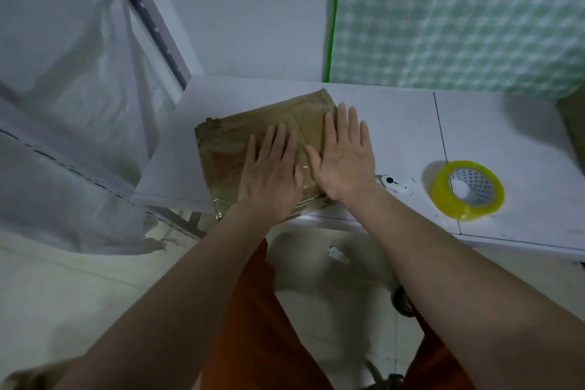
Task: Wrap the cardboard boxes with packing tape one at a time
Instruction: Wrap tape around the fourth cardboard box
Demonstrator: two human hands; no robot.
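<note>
A flat brown cardboard box (228, 149), shiny with clear tape, lies on the white table (411, 123) near its front edge. Both my hands lie flat on top of it, side by side. My left hand (272, 174) presses the box's middle with straight fingers. My right hand (345, 158) presses its right half, fingers spread and straight. A roll of yellow-green packing tape (468, 190) lies flat on the table to the right of the box, apart from both hands.
A small white object with a black spot (392, 182) lies between box and tape roll. White plastic sheeting (79, 104) hangs at the left. A green checked curtain (459, 16) hangs behind the table. A brown object (573, 123) shows at the right edge.
</note>
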